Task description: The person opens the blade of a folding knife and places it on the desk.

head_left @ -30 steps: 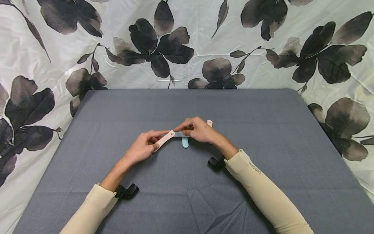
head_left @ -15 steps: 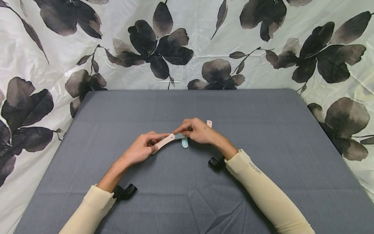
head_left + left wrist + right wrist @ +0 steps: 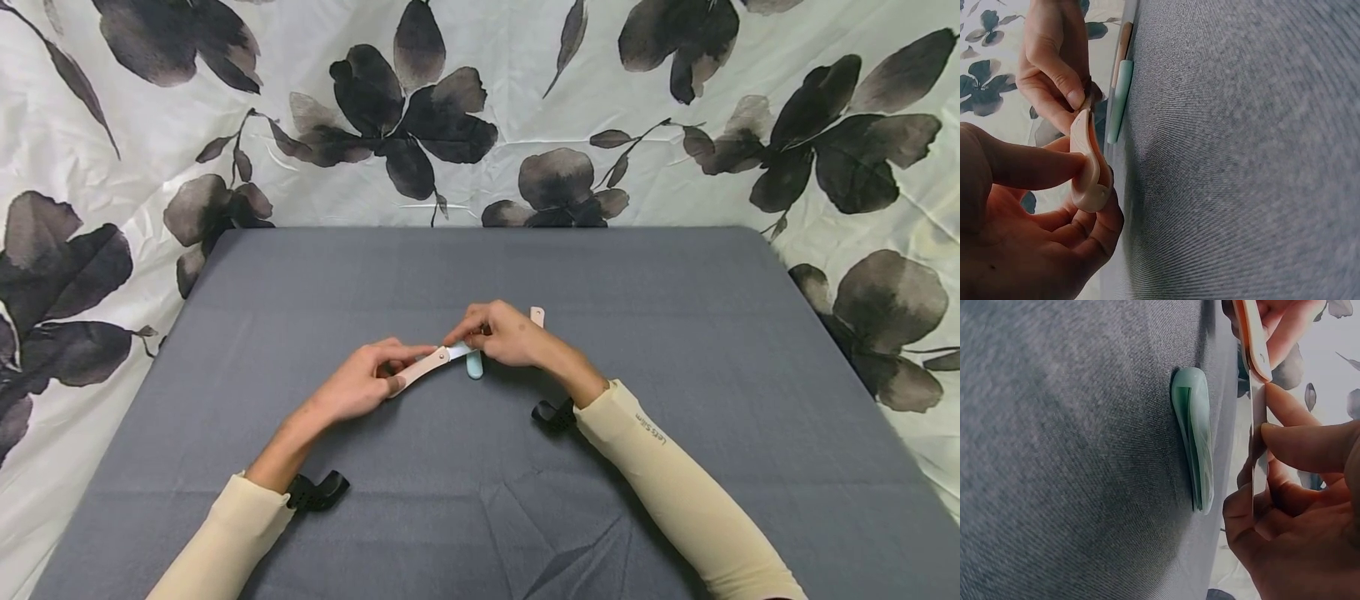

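Note:
A folding knife with a pale pink handle [image 3: 420, 372] is held up between my hands, its blade [image 3: 1259, 419] swung out of the handle. My left hand [image 3: 365, 382] grips the handle, with the thumb along one side in the left wrist view. My right hand [image 3: 512, 335] pinches the flat of the blade between thumb and fingers, near the pivot. Below the blade, a mint-green folding knife [image 3: 1192, 437] lies folded on the grey cloth. Its upper part is hidden by my right hand in the head view.
Beyond my right hand, the end of another pale pink handle [image 3: 537, 316] shows on the grey-covered table [image 3: 637, 283]. A white curtain with dark flowers [image 3: 525, 100] hangs behind the table's far edge. Black wrist cameras [image 3: 318, 492] jut out below both forearms.
The pink handle's pivot end has dipped toward me, and the handle lies flatter, closer in line with the blade. More of the shiny blade shows. The right hand has barely moved.

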### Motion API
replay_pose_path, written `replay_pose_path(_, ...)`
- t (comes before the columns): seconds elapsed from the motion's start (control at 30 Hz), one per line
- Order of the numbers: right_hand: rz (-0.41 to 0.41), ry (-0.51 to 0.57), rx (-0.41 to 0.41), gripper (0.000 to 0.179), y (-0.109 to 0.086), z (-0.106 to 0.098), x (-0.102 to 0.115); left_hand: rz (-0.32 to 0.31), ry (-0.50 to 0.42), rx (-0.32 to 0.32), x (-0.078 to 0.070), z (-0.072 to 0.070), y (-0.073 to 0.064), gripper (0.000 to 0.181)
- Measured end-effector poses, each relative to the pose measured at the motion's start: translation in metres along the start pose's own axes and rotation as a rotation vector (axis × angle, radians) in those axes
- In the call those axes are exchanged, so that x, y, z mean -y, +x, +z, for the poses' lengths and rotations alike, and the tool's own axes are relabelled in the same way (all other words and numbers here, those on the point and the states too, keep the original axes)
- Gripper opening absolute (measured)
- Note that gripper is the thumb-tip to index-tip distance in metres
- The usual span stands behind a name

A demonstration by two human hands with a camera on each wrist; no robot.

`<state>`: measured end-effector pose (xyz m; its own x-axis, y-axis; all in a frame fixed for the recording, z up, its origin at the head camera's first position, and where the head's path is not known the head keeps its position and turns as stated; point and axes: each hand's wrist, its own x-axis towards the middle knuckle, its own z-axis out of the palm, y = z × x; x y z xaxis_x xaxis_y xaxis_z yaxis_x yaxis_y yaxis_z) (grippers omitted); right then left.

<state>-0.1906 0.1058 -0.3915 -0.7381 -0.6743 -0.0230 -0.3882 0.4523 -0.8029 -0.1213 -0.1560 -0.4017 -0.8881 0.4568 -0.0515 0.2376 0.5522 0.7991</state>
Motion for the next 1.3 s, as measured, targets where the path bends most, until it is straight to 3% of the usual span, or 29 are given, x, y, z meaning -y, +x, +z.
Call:
replay_pose_path(0.7, 0.002, -0.032, 0.04, 0.035, 0.0, -0.001, 0.004, 0.007, 0.039, 0.013, -0.002, 0.003, -0.001, 0.053)
replay_pose_path(1.1, 0.054, -0.039, -0.125, 0.024, 0.006, -0.007, -0.001, -0.028, -0.077, 0.01, -0.007, 0.015, 0.003, 0.057)
replay_pose_path(1.3, 0.12, 0.114, -0.234, 0.032, 0.01, -0.002, -0.003, -0.011, -0.157, -0.015, -0.008, 0.018, 0.003, 0.06)
